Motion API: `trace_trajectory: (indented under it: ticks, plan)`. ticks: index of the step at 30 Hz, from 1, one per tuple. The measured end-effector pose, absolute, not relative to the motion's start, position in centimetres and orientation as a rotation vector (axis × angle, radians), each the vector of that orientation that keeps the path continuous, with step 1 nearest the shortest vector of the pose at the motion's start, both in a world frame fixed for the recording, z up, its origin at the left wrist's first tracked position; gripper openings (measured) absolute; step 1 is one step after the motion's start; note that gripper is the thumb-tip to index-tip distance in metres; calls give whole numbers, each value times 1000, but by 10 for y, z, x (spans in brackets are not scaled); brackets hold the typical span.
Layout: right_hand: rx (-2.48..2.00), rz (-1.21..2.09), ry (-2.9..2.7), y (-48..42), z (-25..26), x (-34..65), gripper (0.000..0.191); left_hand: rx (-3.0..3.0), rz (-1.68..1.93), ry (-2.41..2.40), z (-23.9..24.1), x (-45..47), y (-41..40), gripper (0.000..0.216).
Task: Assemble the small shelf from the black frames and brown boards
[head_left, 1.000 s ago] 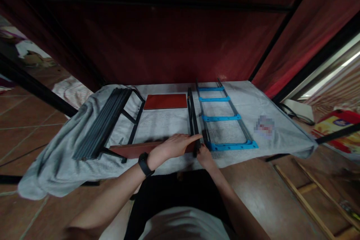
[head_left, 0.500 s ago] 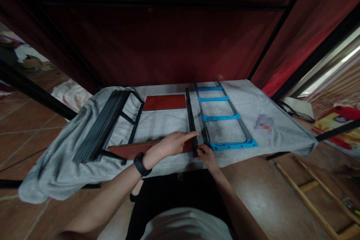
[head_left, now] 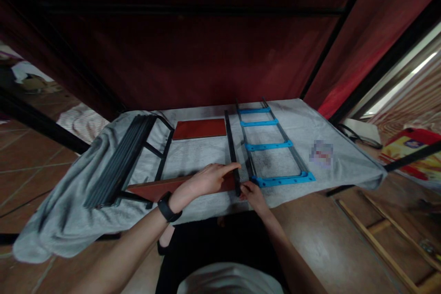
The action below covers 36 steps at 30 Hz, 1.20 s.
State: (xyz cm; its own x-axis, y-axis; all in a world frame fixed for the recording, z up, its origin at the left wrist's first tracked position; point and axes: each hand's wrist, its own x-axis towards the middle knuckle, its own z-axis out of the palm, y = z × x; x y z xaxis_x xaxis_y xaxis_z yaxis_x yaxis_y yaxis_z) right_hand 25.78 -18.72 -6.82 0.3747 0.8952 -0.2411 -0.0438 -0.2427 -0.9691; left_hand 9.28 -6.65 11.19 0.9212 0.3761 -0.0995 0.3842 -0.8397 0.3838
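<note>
Left grip (head_left: 208,179), in the head view, clasped the nearer red-brown board (head_left: 146,190); right grip (head_left: 253,194) touched the black bar (head_left: 231,140) at its six-o'clock end, closure unclear. Aligning these seemed in hand, next calling for steadiness.

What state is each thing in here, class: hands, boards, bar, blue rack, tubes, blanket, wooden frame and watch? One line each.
Left hand: a digit extended, covering part of the near board
Right hand: fingers bent, at the bar's near end
Bar: between the hands, grip unclear
Near board: partly hidden
Far board: lying flat
Blue rack: on the blanket
Tubes: side by side
Blanket: spread, rumpled at left
Wooden frame: on the floor
Watch: strapped on
</note>
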Motion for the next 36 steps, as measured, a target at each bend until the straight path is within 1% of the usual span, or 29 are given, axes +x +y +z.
trace_trajectory:
  ticks: [7,10,12,15,19,22,25,30,33,36]
  plan:
    - [-1914,935,-956,-183,-56,256,34,2642,-20,568,114,92,-68,80]
    - [-1814,1051,-777,-184,-58,253,37,2628,-19,558,118,93,-68,78]
    - [-1643,1106,-650,-185,-61,252,33,2625,-24,558,119,92,-68,77]
    - [-1480,1074,-651,-188,-65,250,29,2625,-25,563,120,92,-68,80]
    - [-1578,1081,-718,-189,-64,250,26,2627,-43,570,119,93,-68,81]
    - [-1689,1114,-750,-189,-61,251,33,2627,-56,585,118,93,-68,81]
    - [-1689,1122,-672,-188,-60,251,39,2626,-34,567,119,93,-68,81]
    - [-1503,1036,-688,-186,-64,248,31,2606,-13,544,122,93,-68,82]
    - [-1619,1047,-734,-187,-65,247,30,2608,-21,555,122,93,-69,81]
    - [-1713,1016,-801,-189,-63,248,35,2624,-36,567,121,93,-69,81]
